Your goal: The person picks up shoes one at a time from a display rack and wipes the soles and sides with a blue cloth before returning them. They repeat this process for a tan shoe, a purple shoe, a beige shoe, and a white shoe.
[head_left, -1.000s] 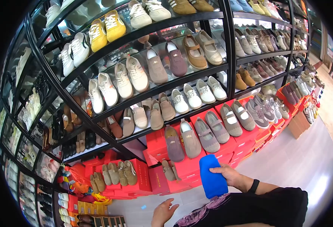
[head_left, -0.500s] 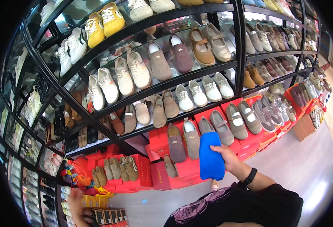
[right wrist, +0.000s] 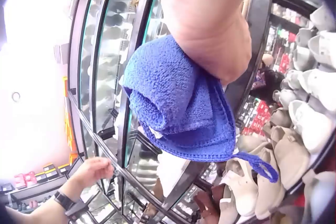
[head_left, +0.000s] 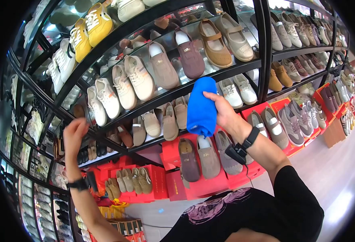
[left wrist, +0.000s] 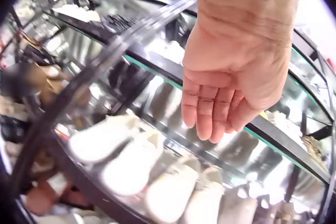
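My right hand (head_left: 222,109) grips a folded blue towel (head_left: 201,105), thumb on its near side, in front of the lower shelves. In the right wrist view, the towel (right wrist: 168,90) shows a fluffy weave, a stitched edge and a hanging loop at one corner. My left hand (head_left: 75,133) is raised at the left, near the black shelf post, and holds nothing. From the left wrist, the left hand (left wrist: 231,77) has its palm in view and its fingers loosely bent, above a row of white sneakers (left wrist: 173,192).
Black-framed shelves (head_left: 153,105) carry rows of shoes, with yellow sneakers (head_left: 99,25) higher up. Grey slip-on shoes (head_left: 209,159) stand on red shoe boxes (head_left: 173,186) below. A dark cabled device (head_left: 236,153) sits at my right wrist. Grey floor (head_left: 326,169) lies to the right.
My right hand has lifted the blue towel from low by my body up to the shelf. The left hand has swung left and risen toward the shelf post. The head view has shifted closer.
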`<act>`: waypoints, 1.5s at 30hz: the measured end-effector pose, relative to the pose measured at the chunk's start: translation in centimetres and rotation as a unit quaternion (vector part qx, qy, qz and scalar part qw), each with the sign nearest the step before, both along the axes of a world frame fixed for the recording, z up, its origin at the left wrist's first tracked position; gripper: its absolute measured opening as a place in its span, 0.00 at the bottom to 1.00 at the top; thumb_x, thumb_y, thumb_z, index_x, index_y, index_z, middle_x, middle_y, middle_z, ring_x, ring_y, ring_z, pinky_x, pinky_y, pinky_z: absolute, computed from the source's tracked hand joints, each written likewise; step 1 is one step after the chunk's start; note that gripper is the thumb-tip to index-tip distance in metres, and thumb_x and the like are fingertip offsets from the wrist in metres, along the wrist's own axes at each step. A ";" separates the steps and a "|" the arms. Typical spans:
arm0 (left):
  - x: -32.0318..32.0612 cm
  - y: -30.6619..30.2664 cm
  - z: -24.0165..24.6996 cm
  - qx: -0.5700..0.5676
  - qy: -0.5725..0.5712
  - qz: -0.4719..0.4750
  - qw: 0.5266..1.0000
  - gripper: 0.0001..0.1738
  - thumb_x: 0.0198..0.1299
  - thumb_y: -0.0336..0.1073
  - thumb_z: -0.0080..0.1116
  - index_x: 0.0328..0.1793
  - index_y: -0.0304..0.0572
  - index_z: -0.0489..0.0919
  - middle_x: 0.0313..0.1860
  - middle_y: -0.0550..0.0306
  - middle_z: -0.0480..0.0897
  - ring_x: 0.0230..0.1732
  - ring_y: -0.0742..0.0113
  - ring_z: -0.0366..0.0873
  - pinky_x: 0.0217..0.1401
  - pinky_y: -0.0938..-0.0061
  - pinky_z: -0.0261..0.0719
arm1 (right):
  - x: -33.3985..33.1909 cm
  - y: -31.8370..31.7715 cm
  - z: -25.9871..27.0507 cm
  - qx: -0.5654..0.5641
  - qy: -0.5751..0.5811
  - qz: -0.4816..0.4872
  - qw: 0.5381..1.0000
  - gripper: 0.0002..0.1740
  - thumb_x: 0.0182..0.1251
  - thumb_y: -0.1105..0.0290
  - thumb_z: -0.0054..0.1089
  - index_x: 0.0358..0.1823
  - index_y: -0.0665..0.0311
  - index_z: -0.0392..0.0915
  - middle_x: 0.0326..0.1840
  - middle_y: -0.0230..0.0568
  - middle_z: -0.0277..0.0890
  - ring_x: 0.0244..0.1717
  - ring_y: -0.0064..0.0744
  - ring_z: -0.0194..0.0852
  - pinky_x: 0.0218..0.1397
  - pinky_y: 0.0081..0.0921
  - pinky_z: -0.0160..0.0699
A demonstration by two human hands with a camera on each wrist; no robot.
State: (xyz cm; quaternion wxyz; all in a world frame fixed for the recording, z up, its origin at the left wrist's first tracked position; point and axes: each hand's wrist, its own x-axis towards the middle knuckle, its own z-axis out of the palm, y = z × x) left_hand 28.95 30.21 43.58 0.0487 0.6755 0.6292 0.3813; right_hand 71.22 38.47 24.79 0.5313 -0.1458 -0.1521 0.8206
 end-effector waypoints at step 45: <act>25.8 2.4 -9.7 -0.045 0.031 -0.431 0.900 0.11 0.51 0.29 0.67 0.37 0.35 0.76 0.38 0.55 0.78 0.42 0.66 0.73 0.48 0.75 0.69 | 3.3 -1.2 6.5 0.492 -0.559 -0.400 0.534 0.24 0.52 0.75 0.57 0.54 0.57 0.73 0.48 0.47 0.77 0.49 0.50 0.75 0.50 0.38 0.74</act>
